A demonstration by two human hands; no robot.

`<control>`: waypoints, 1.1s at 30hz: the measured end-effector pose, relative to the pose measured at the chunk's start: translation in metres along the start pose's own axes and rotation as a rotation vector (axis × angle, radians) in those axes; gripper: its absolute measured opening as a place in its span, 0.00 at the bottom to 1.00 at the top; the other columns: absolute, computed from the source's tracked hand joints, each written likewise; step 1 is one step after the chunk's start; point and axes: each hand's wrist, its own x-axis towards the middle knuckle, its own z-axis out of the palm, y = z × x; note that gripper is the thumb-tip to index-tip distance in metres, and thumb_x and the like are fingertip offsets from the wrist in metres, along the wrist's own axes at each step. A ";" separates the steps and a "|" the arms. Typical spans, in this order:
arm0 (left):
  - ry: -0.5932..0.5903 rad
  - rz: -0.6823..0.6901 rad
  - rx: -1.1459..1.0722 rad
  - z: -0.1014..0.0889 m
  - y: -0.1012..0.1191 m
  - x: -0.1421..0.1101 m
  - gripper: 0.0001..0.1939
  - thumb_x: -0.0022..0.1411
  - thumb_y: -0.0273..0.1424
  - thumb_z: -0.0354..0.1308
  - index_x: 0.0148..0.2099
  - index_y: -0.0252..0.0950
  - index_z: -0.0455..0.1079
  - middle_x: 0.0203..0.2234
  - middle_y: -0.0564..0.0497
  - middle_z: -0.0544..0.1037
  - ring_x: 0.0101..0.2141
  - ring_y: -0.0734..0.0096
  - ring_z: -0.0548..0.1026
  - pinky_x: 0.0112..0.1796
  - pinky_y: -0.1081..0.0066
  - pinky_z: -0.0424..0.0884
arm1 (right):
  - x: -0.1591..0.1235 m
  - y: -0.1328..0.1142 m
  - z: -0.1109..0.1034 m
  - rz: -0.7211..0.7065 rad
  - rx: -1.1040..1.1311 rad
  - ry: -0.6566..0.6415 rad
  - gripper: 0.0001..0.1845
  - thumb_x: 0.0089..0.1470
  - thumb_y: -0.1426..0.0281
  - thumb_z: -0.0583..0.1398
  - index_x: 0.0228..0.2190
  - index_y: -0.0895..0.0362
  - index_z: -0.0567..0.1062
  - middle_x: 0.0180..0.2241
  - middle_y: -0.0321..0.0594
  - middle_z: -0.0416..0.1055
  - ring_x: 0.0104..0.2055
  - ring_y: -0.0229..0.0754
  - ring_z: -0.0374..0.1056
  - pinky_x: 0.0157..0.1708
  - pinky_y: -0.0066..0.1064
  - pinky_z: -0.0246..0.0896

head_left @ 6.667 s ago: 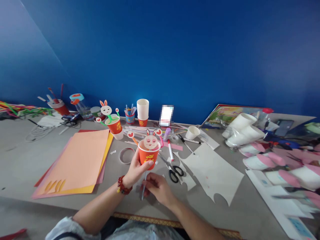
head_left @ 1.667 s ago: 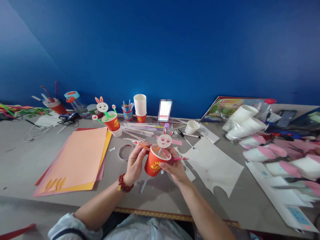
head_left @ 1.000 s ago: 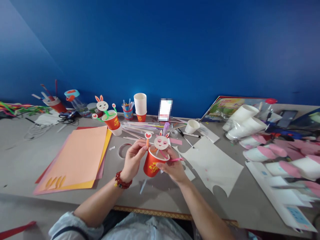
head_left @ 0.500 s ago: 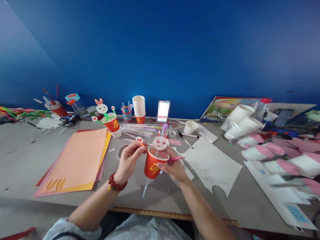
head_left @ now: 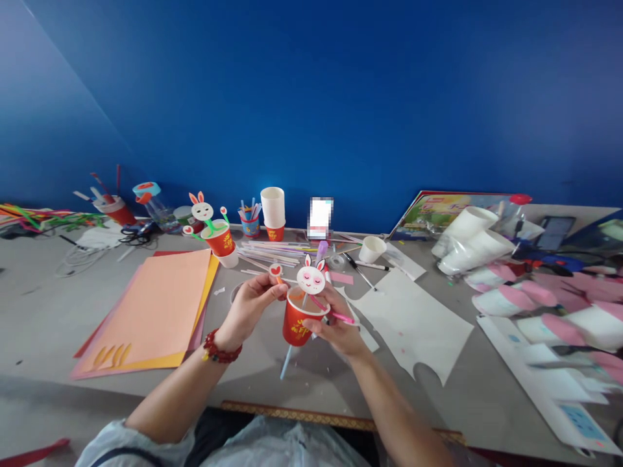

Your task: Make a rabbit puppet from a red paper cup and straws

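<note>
My right hand [head_left: 338, 327] grips a red paper cup [head_left: 294, 324] with yellow lettering, thumb on its front. A white paper rabbit face [head_left: 311, 280] with pink cheeks stands above the cup's rim, and a pale straw [head_left: 286, 361] sticks out below. A pink strip [head_left: 343, 318] juts from the cup's right side. Between the thumb and fingers of my left hand [head_left: 253, 299] is an orange pipe cleaner [head_left: 279, 279], topped by a white paper disc with a red heart [head_left: 275, 270]. This hand is just left of the cup's rim.
A similar rabbit cup [head_left: 221, 241] stands at back left, behind coloured paper sheets [head_left: 165, 298]. Straws [head_left: 272, 253] lie behind my hands, near stacked white cups [head_left: 273, 206]. Cut white paper [head_left: 413, 324] lies at right, with pink-and-white cups [head_left: 501, 299] beyond.
My left hand has shifted slightly, and the heart disc on its pipe cleaner sits closer to the rabbit face. The pink strip at the cup's right points lower. The view has shifted a little.
</note>
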 end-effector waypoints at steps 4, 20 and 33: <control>-0.019 -0.005 -0.032 -0.001 0.000 0.001 0.12 0.55 0.37 0.68 0.37 0.33 0.78 0.27 0.50 0.78 0.25 0.75 0.71 0.27 0.76 0.68 | 0.000 0.001 0.000 0.017 0.036 0.033 0.24 0.49 0.63 0.69 0.49 0.47 0.76 0.53 0.43 0.70 0.56 0.53 0.66 0.54 0.46 0.66; 0.110 0.229 -0.095 -0.015 -0.004 -0.011 0.07 0.58 0.32 0.67 0.39 0.36 0.77 0.33 0.49 0.80 0.35 0.69 0.77 0.40 0.71 0.74 | 0.004 -0.034 -0.037 -0.116 -0.020 0.091 0.55 0.44 0.36 0.60 0.67 0.42 0.48 0.69 0.45 0.45 0.67 0.58 0.52 0.59 0.54 0.60; 0.043 0.405 0.034 0.018 0.001 -0.024 0.03 0.61 0.30 0.64 0.39 0.38 0.77 0.35 0.48 0.77 0.39 0.67 0.75 0.43 0.69 0.72 | 0.044 -0.109 0.011 -0.677 -1.298 -0.108 0.10 0.59 0.77 0.60 0.33 0.51 0.78 0.49 0.37 0.74 0.55 0.47 0.65 0.69 0.48 0.42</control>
